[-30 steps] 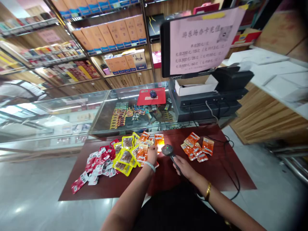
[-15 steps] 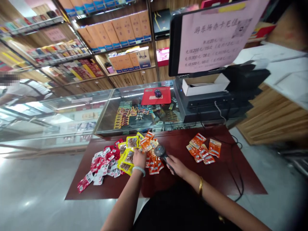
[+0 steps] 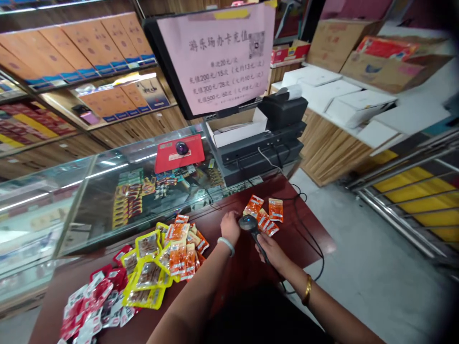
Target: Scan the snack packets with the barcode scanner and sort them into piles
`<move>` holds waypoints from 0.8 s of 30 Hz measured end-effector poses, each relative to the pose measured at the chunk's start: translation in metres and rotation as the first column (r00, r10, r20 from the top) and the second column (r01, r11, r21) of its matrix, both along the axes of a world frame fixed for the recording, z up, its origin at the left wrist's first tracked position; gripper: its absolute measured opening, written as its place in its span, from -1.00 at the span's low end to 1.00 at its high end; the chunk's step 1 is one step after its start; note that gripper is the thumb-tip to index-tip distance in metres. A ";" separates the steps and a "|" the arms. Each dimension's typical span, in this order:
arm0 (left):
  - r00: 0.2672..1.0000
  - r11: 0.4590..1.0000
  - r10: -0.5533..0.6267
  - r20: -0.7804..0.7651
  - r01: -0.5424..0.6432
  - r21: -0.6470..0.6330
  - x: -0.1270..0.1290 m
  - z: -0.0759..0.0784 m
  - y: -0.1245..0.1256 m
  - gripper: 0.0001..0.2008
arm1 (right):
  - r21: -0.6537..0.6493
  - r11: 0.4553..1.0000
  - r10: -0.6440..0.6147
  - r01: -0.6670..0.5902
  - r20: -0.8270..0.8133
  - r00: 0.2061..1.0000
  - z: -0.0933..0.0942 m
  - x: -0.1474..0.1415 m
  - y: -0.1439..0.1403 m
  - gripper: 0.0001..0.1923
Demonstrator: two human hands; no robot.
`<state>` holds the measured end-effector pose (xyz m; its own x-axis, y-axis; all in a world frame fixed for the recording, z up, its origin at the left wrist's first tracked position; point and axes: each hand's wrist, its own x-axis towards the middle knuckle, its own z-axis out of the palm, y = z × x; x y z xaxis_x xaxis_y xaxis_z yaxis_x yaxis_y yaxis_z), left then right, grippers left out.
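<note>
My right hand point(image 3: 271, 251) is wrapped round the handle of a black barcode scanner point(image 3: 248, 222), its head pointing up and away from me. Just left of that head is my left hand point(image 3: 230, 228), fingers loosely bent and apart, with nothing visible in them; the fingertips are partly hidden. Beyond the scanner lies a small group of orange snack packets point(image 3: 275, 210). To the left, more orange packets point(image 3: 187, 258) overlap yellow-edged clear snack packets point(image 3: 147, 273). A heap of red and white packets point(image 3: 93, 301) lies at the far left of the dark red tabletop point(image 3: 224, 267).
Behind the tabletop stands a glass display counter point(image 3: 103, 184) bearing a red mouse mat point(image 3: 163, 157) and a mouse point(image 3: 181, 148). A monitor with a pink paper sign point(image 3: 222, 62) rises above a dark cash drawer point(image 3: 258, 157). A black cable point(image 3: 311, 239) loops at right.
My left hand has left the yellow and orange piles and moved right, beside the scanner. The scanner has come nearer the right-hand orange packets. My view has turned right.
</note>
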<state>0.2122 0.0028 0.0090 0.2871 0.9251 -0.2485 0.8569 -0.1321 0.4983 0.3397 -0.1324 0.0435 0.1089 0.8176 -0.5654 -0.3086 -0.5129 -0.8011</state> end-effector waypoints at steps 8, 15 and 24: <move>0.977 0.998 -0.030 -0.211 0.018 -0.060 0.086 -0.005 0.037 -0.40 | -0.058 0.977 -0.208 0.208 -0.008 0.978 0.000 0.058 -0.021 -0.39; 0.967 0.975 -0.175 -0.186 0.143 -0.172 0.087 -0.012 0.045 -0.62 | -0.067 0.975 -0.209 0.210 0.023 0.978 0.004 0.065 -0.028 -0.40; 0.910 0.942 0.301 0.285 -0.237 -0.238 -0.012 -0.027 0.029 -0.78 | -0.057 0.998 -0.014 0.013 -0.018 1.000 0.004 0.026 -0.008 -0.41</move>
